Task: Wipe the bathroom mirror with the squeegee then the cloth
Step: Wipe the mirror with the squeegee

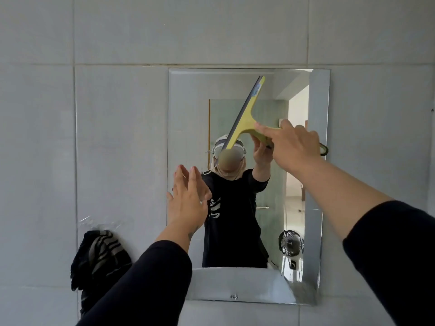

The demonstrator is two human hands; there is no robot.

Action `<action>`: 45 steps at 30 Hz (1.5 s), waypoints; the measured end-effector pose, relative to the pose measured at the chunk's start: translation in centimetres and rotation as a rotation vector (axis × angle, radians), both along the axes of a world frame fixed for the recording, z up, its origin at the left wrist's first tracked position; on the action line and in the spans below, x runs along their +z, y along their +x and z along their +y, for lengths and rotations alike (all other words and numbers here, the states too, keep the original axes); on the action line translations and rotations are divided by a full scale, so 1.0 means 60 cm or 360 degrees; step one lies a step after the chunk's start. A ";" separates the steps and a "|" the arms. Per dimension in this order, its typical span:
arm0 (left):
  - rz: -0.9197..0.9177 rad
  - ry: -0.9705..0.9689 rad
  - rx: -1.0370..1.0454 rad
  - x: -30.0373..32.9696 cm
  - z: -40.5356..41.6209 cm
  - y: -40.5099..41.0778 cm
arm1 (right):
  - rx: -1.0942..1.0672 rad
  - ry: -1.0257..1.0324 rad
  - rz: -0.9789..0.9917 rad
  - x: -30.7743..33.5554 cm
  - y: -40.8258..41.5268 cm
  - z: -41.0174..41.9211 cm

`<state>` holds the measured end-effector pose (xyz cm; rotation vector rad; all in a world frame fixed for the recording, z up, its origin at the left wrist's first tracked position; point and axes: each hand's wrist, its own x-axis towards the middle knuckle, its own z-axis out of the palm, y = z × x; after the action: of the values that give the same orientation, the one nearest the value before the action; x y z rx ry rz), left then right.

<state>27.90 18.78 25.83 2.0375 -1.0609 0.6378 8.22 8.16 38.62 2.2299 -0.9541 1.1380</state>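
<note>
While the head view is the only one supplied, it shows both hands raised to the wall-mounted mirror [315, 161]. The right hand [294, 147] is closed round the handle of the yellow squeegee [244, 114], fingers wrapped, index finger extended along the neck toward the blade. From that hand the blade runs up and to its left, tilted steeply, its dark rubber edge turned toward the glass; whether it is pressed flat cannot be told. The left hand [188, 198] is fully open, fingers straight and together, holding nothing, at the mirror's left edge; contact with the glass cannot be confirmed. Below and to the outside of that hand, a dark striped cloth [98, 257] hangs against the tiled wall [117, 43], untouched.

Assessment: the squeegee stage is in hand, the cloth stage not begun. The squeegee appears light, rigid plastic with a flexible rubber lip; the present handle grip suits it, provided pressure is even along the blade. The cloth looks soft and limp, best bunched in the palm. The mirror is fragile; moderate pressure is advised.
</note>
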 end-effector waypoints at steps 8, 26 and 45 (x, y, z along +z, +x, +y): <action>0.0046 0.0018 0.0068 -0.010 -0.017 -0.001 | -0.0073 0.0254 -0.0145 -0.022 -0.072 -0.057; 0.0073 0.0084 0.0012 -0.005 -0.012 0.009 | 0.0409 0.1006 -0.1114 -0.165 0.037 0.002; 0.0192 0.0096 0.0098 -0.032 0.072 0.043 | 0.0615 0.0904 -0.0791 -0.196 0.183 0.135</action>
<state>30.46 23.12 23.94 2.1393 -0.9604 0.5123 19.18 16.24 26.88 2.7222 -1.1829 1.8442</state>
